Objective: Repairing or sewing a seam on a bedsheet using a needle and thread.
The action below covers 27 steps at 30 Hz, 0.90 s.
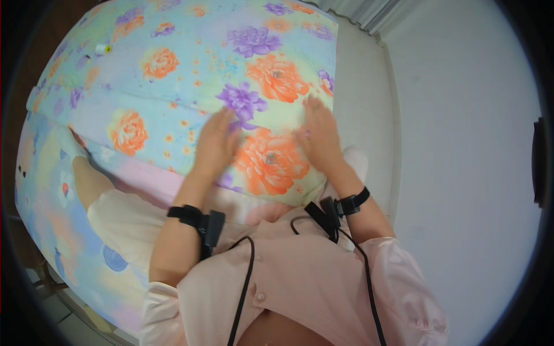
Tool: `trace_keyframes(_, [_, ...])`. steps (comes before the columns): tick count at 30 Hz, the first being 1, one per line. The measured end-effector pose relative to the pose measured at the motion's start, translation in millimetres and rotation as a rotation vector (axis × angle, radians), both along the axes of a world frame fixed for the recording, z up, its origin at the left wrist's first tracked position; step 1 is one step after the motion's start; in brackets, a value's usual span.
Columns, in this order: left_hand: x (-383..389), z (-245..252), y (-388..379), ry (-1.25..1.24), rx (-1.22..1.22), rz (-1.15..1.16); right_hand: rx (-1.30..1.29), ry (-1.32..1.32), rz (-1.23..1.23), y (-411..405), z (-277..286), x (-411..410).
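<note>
A floral quilt or sheet [160, 104] with large orange and purple flowers is spread over the bed before me. My left hand [216, 140], blurred, is over the cloth beside a purple flower. To its right, my right hand [319, 134] is near the cloth's right edge, also blurred. The hands are apart, on either side of a big orange flower, and nothing shows in either one. Whether the palms press on the cloth or hover just above it, I cannot tell. Black straps with dark devices and cables sit on both forearms.
A spool of white thread [103, 49] lies on the cloth at the far left. Under the floral cloth is other bedding [47, 181] with a blue pattern. My bent leg [93, 181] rests on the bed. Tiled floor [363, 86], a white wall [458, 129] and a curtain [359, 11] are on the right.
</note>
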<state>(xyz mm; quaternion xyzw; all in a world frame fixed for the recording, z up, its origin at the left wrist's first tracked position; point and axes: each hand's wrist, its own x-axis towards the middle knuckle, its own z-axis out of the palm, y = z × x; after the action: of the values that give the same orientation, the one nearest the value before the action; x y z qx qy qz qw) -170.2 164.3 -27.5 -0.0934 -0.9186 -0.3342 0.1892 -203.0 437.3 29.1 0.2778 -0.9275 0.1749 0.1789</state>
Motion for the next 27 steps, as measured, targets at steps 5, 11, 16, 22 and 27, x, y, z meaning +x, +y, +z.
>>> trace_keyframes(5, [24, -39, 25, -0.094, -0.400, -0.106, 0.143, -0.131, 0.010, 16, -91, 34])
trace_keyframes(11, [22, -38, 29, -0.184, -0.429, -0.120, 0.065, -0.256, 0.038, 38, -102, 27])
trace_keyframes(16, [19, -36, 31, -0.239, -0.402, -0.134, 0.062, -0.239, -0.174, 59, -109, 35])
trace_keyframes(22, [16, -34, 28, -0.269, -0.442, -0.134, -0.086, -0.319, -0.154, 55, -109, 29])
trace_keyframes(27, [13, -35, 33, -0.266, -0.485, -0.132, -0.097, -0.315, -0.151, 63, -110, 28])
